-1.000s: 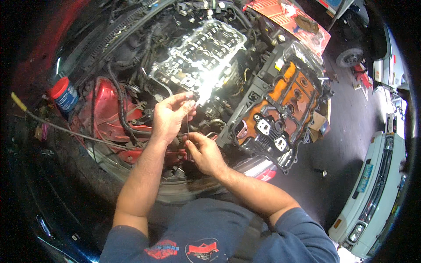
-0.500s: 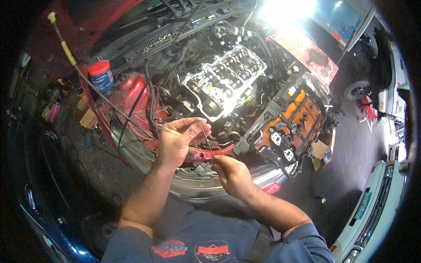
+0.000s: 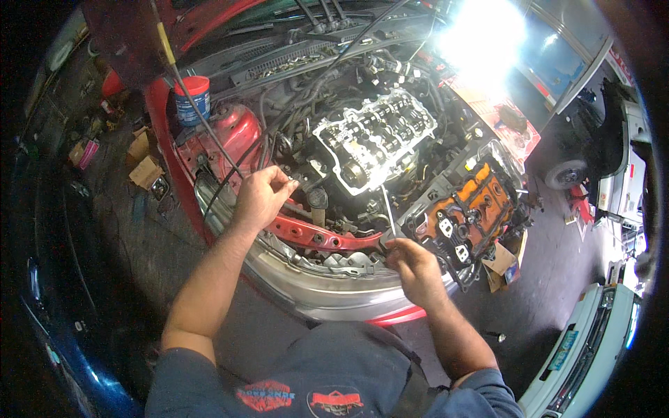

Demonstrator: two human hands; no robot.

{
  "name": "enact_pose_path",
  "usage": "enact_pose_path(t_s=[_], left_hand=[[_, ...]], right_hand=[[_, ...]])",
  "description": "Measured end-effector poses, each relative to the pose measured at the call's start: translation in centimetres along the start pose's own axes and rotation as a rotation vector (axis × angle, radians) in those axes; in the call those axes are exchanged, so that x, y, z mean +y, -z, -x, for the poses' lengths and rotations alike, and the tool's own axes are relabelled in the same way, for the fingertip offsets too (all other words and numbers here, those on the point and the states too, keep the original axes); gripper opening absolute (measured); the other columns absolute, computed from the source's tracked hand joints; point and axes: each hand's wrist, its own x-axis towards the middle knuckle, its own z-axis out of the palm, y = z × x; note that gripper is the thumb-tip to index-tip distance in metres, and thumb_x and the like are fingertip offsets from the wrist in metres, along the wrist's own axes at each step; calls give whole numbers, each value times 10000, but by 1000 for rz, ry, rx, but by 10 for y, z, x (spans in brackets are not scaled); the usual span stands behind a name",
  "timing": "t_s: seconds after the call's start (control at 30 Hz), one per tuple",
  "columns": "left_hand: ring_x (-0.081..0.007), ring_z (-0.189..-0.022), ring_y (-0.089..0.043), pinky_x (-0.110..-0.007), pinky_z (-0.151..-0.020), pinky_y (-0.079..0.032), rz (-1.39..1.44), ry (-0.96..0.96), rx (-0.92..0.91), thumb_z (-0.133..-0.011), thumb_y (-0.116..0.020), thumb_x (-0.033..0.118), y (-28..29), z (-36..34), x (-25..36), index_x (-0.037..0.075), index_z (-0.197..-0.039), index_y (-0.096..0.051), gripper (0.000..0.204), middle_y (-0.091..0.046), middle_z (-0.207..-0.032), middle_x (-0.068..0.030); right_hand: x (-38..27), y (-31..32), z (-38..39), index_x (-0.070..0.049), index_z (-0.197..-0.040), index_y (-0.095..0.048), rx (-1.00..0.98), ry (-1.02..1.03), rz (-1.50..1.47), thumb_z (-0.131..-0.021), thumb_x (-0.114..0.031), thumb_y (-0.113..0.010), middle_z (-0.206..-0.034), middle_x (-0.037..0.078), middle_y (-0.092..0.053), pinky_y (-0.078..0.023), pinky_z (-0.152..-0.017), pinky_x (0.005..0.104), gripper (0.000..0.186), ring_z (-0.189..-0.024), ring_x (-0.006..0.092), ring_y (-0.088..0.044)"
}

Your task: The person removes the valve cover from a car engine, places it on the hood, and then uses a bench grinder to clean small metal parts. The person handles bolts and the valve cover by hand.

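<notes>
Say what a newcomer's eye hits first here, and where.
First, the glaring white light at upper right, then the exposed, shiny engine top near the picture's middle. To its lower right lies a big orange-and-black part; just left of that, the right hand grips a slim bright rod angled up toward the engine top.

The right hand (image 3: 416, 268) holds a slim rod (image 3: 389, 212) toward the engine (image 3: 376, 139), the left hand (image 3: 262, 198) with fingers (image 3: 283, 184) pinched.
</notes>
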Motion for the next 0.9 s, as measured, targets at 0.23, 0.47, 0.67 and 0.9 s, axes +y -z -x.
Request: enact_pose_path(t_s=[0.23, 0.47, 0.67, 0.9], left_hand=[[-74, -685, -576, -259, -655, -485, 259, 17, 13, -795, -815, 166, 30, 29, -16, 54, -846, -632, 220, -616, -731, 18], [-128, -748, -561, -286, -675, -481, 1570, 635, -125, -846, -675, 115, 152, 217, -238, 66, -1151, -634, 311, -582, -848, -12], [-267, -1076, -574, -514, -854, -512, 149, 1466, -179, -956, -561, 322, 17, 454, -420, 141, -1325, -515, 414, -553, -1241, -60], [-271, -1209, -526, -429, -980, -479, 297, 1425, -232, -1015, -518, 312, -106, 483, -425, 34, -1281, -520, 385, -562, -1311, -130]], right_hand=[[-13, 18, -15, 30, -1162, -609, -85, -48, 18, -873, 83, -509, -953, 119, -693, -521, -848, 287, 311, -907, 172, -674], [-13, 47, -52, 5, -1144, -633, -244, -80, 131, -883, 63, -525, -963, 123, -701, -531, -809, 291, 288, -886, 176, -677], [9, 57, -171, 9, -1166, -616, -144, 176, 395, -895, 9, -548, -815, 115, -669, -513, -679, 323, 280, -691, 172, -613], [62, 47, -325, -85, -1214, -635, -125, 391, 722, -878, -132, -566, -928, 213, -685, -514, -746, 421, 347, -841, 354, -666]])
